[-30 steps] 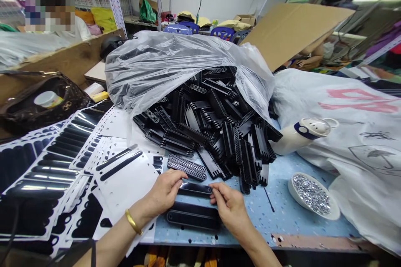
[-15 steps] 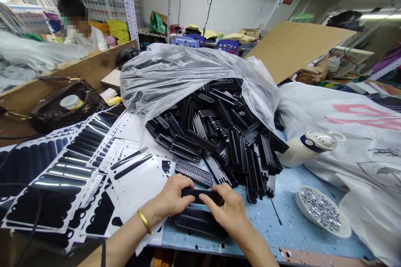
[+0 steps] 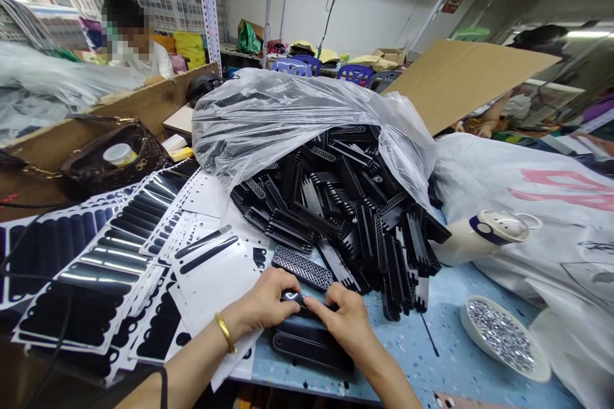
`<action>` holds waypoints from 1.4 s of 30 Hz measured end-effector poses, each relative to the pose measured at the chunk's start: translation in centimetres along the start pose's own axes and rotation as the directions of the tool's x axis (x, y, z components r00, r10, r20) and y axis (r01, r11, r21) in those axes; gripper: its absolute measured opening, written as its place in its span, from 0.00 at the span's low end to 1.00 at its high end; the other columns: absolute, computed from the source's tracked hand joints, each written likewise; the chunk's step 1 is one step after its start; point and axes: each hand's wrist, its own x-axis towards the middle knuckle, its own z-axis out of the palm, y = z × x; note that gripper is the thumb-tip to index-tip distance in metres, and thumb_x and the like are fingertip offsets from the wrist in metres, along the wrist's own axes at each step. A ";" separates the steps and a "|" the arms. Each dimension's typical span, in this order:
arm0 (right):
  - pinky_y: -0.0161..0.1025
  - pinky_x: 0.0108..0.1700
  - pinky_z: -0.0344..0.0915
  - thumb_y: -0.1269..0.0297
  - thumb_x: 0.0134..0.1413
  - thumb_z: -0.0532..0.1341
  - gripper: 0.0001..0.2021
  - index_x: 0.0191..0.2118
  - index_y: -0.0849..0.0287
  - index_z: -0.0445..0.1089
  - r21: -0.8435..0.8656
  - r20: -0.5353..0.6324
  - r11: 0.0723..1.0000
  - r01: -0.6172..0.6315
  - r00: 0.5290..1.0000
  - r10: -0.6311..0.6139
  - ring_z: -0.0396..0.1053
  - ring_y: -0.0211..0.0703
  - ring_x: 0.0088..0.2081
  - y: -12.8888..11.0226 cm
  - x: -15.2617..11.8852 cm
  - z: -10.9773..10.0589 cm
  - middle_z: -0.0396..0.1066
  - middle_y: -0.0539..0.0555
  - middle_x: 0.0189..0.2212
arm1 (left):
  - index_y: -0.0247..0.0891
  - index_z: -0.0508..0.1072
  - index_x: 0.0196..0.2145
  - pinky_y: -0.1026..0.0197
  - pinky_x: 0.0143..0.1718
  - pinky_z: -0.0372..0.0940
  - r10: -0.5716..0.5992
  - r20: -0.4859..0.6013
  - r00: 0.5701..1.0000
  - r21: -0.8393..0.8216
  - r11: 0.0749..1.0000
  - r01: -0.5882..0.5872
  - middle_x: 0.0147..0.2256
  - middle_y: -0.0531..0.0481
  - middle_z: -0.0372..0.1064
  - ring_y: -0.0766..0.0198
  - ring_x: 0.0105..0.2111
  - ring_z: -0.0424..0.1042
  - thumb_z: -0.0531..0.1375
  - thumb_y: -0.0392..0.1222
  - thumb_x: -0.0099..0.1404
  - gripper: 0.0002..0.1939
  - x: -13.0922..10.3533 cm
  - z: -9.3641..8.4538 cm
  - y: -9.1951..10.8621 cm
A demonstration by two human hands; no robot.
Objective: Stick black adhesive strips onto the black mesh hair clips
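A narrow glossy black strip point(image 3: 293, 297) is pinched between the thumb and fingers of my left hand point(image 3: 267, 300), which wears a gold bangle. My right hand point(image 3: 344, 314) is closed at the strip's other end, with its thumb pressed on it; the fingers hide much of the strip. Just below, a long black plastic piece point(image 3: 309, 346) with rounded ends lies on the blue table point(image 3: 407, 358). Beyond my hands lies a black piece with a diamond-textured face point(image 3: 303, 267). White sheets with black stickers point(image 3: 215, 268) lie beside my left hand.
Behind my hands, many black plastic pieces point(image 3: 336, 204) spill from a clear plastic bag point(image 3: 283, 102). At right stand a white bowl of small shiny parts point(image 3: 503, 335) and a leaning cream bottle point(image 3: 467, 243). A brown handbag point(image 3: 148, 140) lies left; a person sits beyond.
The strip between my hands now shows a bright reflection near my left thumb, where it looked matte and dark. My hands have barely shifted; the view has turned slightly left.
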 end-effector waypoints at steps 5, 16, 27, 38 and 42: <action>0.37 0.23 0.50 0.35 0.60 0.45 0.36 0.12 0.56 0.57 0.065 0.006 0.997 0.029 1.000 -0.030 0.59 0.37 0.17 0.0 0.2 -0.2 0.61 0.50 0.13 | 0.38 0.82 0.32 0.63 0.37 0.62 -0.018 0.007 1.000 0.011 1.000 0.018 0.30 0.52 0.76 0.61 0.32 0.71 0.68 0.35 0.49 0.09 0.0 -0.3 0.3; 0.39 0.31 0.67 0.47 0.59 0.56 0.21 0.28 0.56 0.78 0.270 0.082 0.962 0.047 0.994 -0.072 0.73 0.46 0.27 -0.2 -1.5 -2.3 0.75 0.55 0.24 | 0.36 0.78 0.21 0.64 0.29 0.57 -0.063 -0.135 0.989 0.026 0.997 0.067 0.21 0.55 0.70 0.65 0.25 0.66 0.69 0.42 0.51 0.08 1.0 1.8 0.0; 0.38 0.24 0.67 0.38 0.61 0.47 0.32 0.28 0.59 0.77 0.357 0.119 0.927 -0.115 0.990 0.077 0.72 0.45 0.22 0.7 -0.9 -3.2 0.73 0.54 0.20 | 0.37 0.75 0.24 0.64 0.30 0.60 0.043 -0.152 0.987 0.058 0.998 -0.035 0.22 0.53 0.70 0.65 0.25 0.68 0.53 0.39 0.66 0.16 -0.2 -0.1 0.2; 0.36 0.24 0.52 0.36 0.56 0.52 0.32 0.14 0.57 0.66 0.178 0.073 0.980 -0.089 0.994 0.077 0.59 0.38 0.18 0.9 -1.3 -1.4 0.62 0.50 0.12 | 0.39 0.71 0.20 0.59 0.31 0.58 0.231 -0.174 0.957 0.489 0.864 -0.119 0.22 0.49 0.67 0.61 0.26 0.66 0.54 0.45 0.70 0.22 -1.4 0.3 -2.9; 0.37 0.24 0.51 0.37 0.60 0.46 0.33 0.13 0.56 0.58 0.139 0.080 0.989 -0.054 0.996 0.043 0.57 0.37 0.18 1.1 -1.5 -1.5 0.59 0.49 0.12 | 0.39 0.70 0.20 0.60 0.32 0.58 0.238 -0.142 0.961 0.474 0.869 -0.146 0.22 0.50 0.68 0.62 0.26 0.66 0.53 0.45 0.71 0.22 -1.0 0.1 -2.8</action>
